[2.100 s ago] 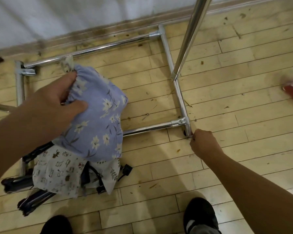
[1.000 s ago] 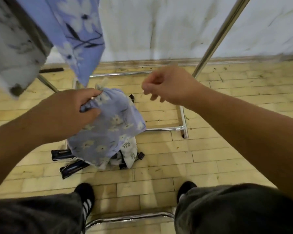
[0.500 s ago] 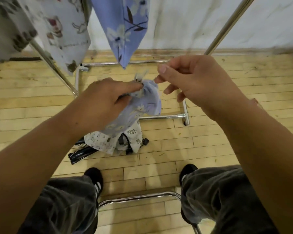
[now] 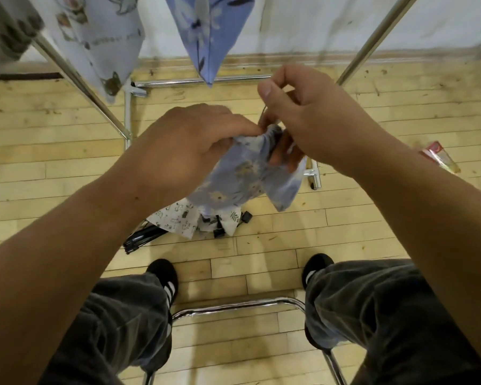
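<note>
The blue floral cloth (image 4: 242,182) hangs above the floor (image 4: 261,257), its gathered edge pinched by the left hand (image 4: 189,151), the right hand (image 4: 314,120) pinching what may be a cord (image 4: 263,113); a loose pinch could drop it.

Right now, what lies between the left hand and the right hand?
In the head view, the blue floral pouch: the left hand pinches its gathered mouth and the right hand holds the other side.

Bare forearms (image 4: 75,245), grey trousers (image 4: 386,315), black striped shoes (image 4: 164,276)
</note>
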Demonstrator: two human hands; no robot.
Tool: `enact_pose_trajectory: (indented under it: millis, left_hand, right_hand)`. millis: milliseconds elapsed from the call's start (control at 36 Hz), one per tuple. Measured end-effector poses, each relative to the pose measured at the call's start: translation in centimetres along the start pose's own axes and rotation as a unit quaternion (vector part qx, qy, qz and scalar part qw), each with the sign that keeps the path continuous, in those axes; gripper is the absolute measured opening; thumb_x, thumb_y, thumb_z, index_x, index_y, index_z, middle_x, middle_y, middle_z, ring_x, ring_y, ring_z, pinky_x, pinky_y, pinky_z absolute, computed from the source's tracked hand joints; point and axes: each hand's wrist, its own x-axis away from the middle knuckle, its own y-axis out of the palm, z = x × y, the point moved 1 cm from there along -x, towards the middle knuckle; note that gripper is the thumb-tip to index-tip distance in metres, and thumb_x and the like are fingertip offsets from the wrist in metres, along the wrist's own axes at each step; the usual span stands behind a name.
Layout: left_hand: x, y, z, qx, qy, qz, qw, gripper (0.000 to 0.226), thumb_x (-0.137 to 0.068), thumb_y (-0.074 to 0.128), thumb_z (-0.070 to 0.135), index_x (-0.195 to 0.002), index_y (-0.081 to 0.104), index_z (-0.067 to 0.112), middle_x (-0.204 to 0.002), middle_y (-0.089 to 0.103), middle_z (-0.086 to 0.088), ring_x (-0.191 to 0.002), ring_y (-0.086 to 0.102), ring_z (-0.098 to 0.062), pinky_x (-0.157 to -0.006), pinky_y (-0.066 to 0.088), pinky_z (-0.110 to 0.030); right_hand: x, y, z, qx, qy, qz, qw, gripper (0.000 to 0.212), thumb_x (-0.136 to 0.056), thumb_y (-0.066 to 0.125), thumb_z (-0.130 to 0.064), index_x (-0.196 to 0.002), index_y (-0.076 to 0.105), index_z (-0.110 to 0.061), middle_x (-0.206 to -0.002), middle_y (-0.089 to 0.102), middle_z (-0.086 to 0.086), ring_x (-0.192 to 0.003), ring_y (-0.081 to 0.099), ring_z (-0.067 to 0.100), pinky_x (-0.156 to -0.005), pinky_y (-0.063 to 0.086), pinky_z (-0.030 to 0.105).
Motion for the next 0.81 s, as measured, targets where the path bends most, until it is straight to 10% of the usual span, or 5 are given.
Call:
enact_pose_trajectory:
  millis: [556, 694, 806]
  left_hand:
    - [-0.2, -0.1, -1.8, -0.027, -0.072, -0.017, 0.997, 0.014, -0.094, 0.074, 0.022, -0.105, 0.076, 0.029, -0.098, 0.064, 0.015, -0.095, 0.058, -0.01, -0.084, 0.044, -0.033]
    - [-0.2, -0.3, -2.4, -0.039, -0.072, -0.019, 0.996, 0.012, -0.091, 0.076, 0.022, -0.1, 0.078, 0.03, -0.1, 0.066, 0.013, -0.096, 0.057, -0.01, -0.082, 0.038, -0.028]
    - [0.1, -0.6, -2.6, -0.023, -0.057, -0.019, 0.998, 0.014, -0.089, 0.077, 0.026, -0.1, 0.079, 0.034, -0.107, 0.064, 0.015, -0.101, 0.055, -0.001, -0.082, 0.035, -0.011]
  right_hand:
    - [-0.2, -0.4, 0.6, 0.294, -0.008, 0.0, 0.956, 0.012, -0.095, 0.07, -0.034, -0.103, 0.079, -0.031, -0.084, 0.067, -0.016, -0.061, 0.059, -0.001, -0.062, 0.047, 0.013]
    - [-0.4, -0.7, 1.2, 0.34, 0.032, 0.015, 0.94, 0.032, -0.092, 0.073, -0.036, -0.124, 0.069, -0.029, -0.113, 0.07, -0.001, -0.099, 0.065, 0.023, -0.091, 0.059, 0.042]
    - [-0.4, -0.1, 2.4, 0.349, 0.09, -0.005, 0.933, 0.058, -0.085, 0.078, -0.05, -0.136, 0.061, -0.026, -0.113, 0.071, 0.002, -0.082, 0.066, 0.014, -0.085, 0.059, 0.035]
